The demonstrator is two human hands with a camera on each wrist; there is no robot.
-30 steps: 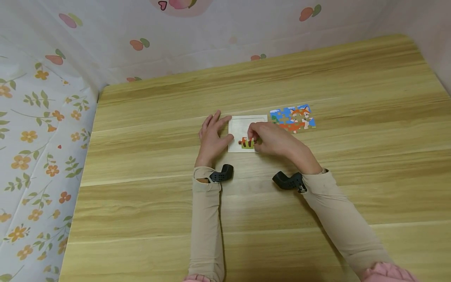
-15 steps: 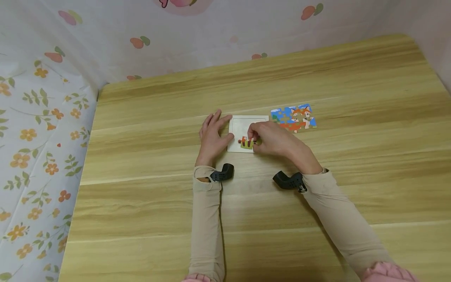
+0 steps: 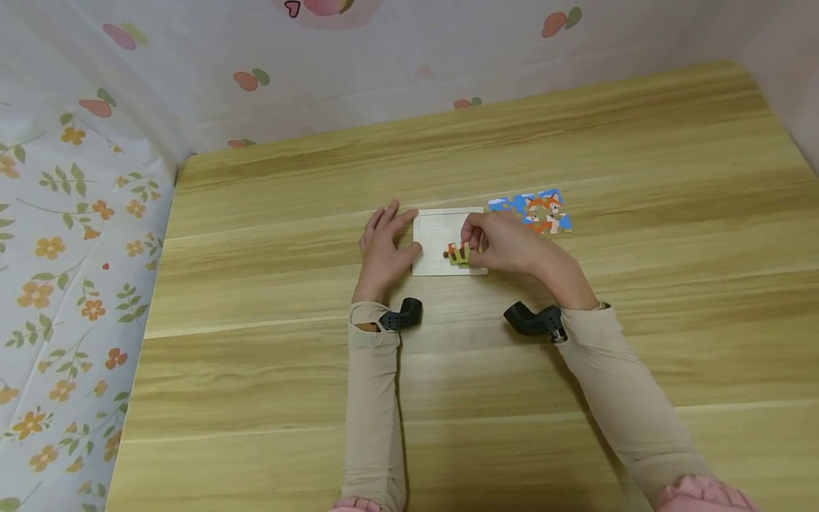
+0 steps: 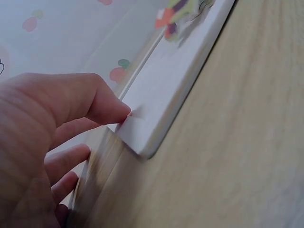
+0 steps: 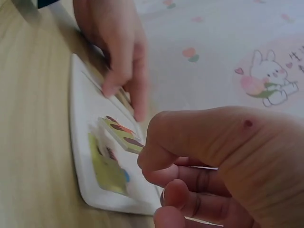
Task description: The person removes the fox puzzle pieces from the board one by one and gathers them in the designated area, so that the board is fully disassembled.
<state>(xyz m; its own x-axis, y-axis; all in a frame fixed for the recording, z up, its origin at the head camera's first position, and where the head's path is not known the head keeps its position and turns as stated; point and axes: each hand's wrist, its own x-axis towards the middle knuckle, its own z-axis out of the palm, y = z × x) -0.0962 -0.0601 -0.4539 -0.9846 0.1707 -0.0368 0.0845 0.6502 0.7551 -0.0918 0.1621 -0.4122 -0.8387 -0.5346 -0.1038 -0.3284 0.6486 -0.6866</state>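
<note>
My right hand point(image 3: 515, 245) pinches a jigsaw piece point(image 3: 458, 253), green with orange and dark brown, between thumb and fingers. In the right wrist view the held piece point(image 5: 121, 135) is tilted and raised a little above the white puzzle tray point(image 5: 81, 109). Another green piece point(image 5: 108, 171) lies inside the tray near its corner, mostly covered in the head view. At the tray's left side my left hand point(image 3: 384, 249) rests with fingers spread, the thumb point(image 4: 111, 109) pressing the tray's edge in the left wrist view.
Joined jigsaw pieces point(image 3: 550, 210) with foxes on a blue sky lie right of the tray, partly hidden by my right hand. The wooden table point(image 3: 288, 284) meets a printed curtain point(image 3: 358, 71) at the back. Black wrist cameras point(image 3: 403, 314) hang beside both wrists.
My right hand has moved slightly right and away from me, lifting the green and orange piece with it. The left hand has stayed at the tray's left edge.
</note>
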